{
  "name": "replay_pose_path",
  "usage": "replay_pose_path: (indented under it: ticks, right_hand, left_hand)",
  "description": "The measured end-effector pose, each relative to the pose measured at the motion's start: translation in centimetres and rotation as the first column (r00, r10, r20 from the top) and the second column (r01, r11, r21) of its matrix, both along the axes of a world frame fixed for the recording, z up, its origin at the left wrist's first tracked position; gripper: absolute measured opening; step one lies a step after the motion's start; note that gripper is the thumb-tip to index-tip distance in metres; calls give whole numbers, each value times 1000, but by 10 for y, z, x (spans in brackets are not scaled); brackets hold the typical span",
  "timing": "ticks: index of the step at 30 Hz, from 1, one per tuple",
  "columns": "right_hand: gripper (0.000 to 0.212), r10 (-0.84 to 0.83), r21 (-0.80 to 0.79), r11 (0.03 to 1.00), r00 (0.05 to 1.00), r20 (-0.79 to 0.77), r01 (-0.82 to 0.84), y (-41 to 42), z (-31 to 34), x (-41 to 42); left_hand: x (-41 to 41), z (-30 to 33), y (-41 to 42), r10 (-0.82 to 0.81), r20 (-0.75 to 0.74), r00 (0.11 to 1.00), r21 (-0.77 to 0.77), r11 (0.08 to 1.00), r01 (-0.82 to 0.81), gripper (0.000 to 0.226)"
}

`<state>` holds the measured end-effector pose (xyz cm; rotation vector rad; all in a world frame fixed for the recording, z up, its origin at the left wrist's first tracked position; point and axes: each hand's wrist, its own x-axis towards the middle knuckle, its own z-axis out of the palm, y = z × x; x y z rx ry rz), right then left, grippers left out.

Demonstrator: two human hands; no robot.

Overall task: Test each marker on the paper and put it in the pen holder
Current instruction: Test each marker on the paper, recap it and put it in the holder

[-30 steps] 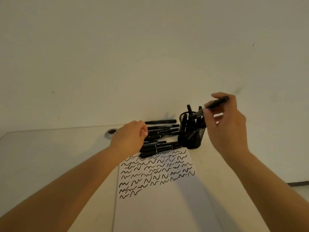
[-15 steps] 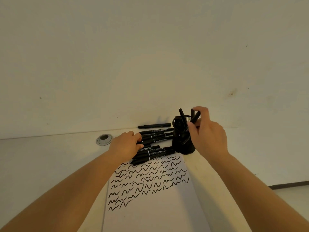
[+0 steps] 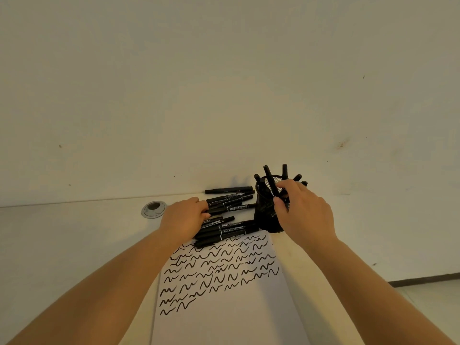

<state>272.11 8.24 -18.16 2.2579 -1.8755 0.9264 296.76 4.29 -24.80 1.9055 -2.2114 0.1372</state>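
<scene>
A white paper (image 3: 224, 314) with several rows of black squiggles lies on the desk before me. Behind its top edge lies a pile of black markers (image 3: 231, 229). My left hand (image 3: 183, 220) rests on the pile's left end, its fingertips and thumb pinching the end of one marker (image 3: 225, 209). To the right stands the black mesh pen holder (image 3: 265, 217) with several markers sticking out. My right hand (image 3: 306, 212) is at the holder's rim, index finger and thumb curled round a marker (image 3: 270, 179) that stands in it.
A round grey cable grommet (image 3: 153, 208) sits in the desk left of the pile. One marker (image 3: 227, 190) lies apart against the wall. The pale wall rises right behind the desk. A dark strip (image 3: 423, 280) runs beyond the desk's right edge.
My right hand brought the marker down from above into the pen holder and is now lower at the rim. My left hand stayed on the pile.
</scene>
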Motion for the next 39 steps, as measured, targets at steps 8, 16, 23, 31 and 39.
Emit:
replay_pose_path:
  ticks: [8,16,23,31,39]
  right_hand:
    - [18,77,-253,965,996,34,-66,29,6,5]
    - [14,7,388,803,658,753,-453,63,-17,61]
    - [26,-116,307,770,351,929,-559,87,-20,85]
    - [29,-46,275,781,388,921,-561,115,-27,97]
    - [31,-188,264,885,223,956,-385,120,-35,111]
  left_hand:
    - [11,13,19,-6,-111,994,-159,987,-12,19]
    - [10,47,94,44,-792,609,55,998,0,16]
    - [2,53,150,68,-814,577,290,908,302,23]
    - [-5,45,175,49,-804,593,320,876,362,30]
    - [-2,30,194,-71,-327,942,-73,996,49,22]
